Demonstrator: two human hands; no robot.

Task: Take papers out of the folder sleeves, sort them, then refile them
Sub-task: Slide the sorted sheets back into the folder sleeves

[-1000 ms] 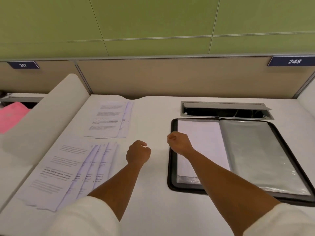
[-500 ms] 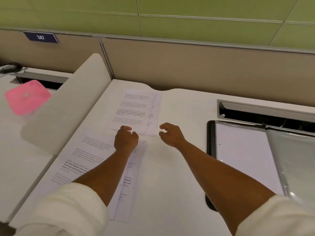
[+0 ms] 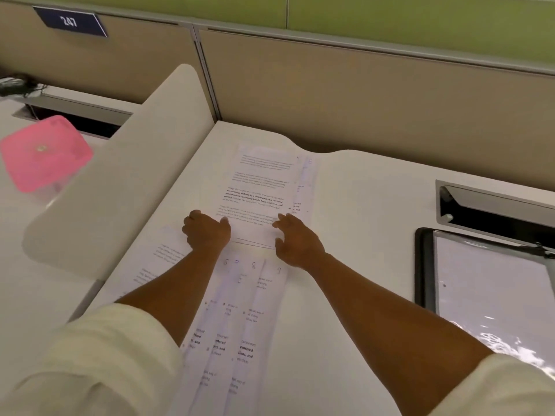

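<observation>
At the far left, on the neighbouring desk, sits a pink translucent box point(image 3: 45, 153) with rounded corners, blurred, and behind it a dark cable slot; above, a dark blue plate point(image 3: 70, 23) reads 247 on the beige partition. A smooth off-white curved divider point(image 3: 120, 175) rises between that desk and the matte white tabletop point(image 3: 360, 211), walling off the left side of the work area. Close to the divider lies the near stack of papers point(image 3: 240, 325), thin printed sheets fanned so that their right edges show in steps with handwritten numbers at the top; the left forearm crosses over it and hides part of the text. The left hand point(image 3: 207, 232) has its fingers curled at the lower left corner of the far stack of papers point(image 3: 264, 187), though whether this grip really pinches the sheet cannot be told. That far stack lies flat further back, two or three sheets slightly offset, its lower edge just overlapping the near stack. The right hand point(image 3: 295, 240) hovers at the lower right corner, its grip half open, fingertips touching or just above the paper, holding nothing that shows. Well apart to the right is a metal-lined cable slot point(image 3: 492, 211), and below it the open folder point(image 3: 495, 286), black-rimmed, with a white sheet under a glossy, wrinkled clear sleeve
</observation>
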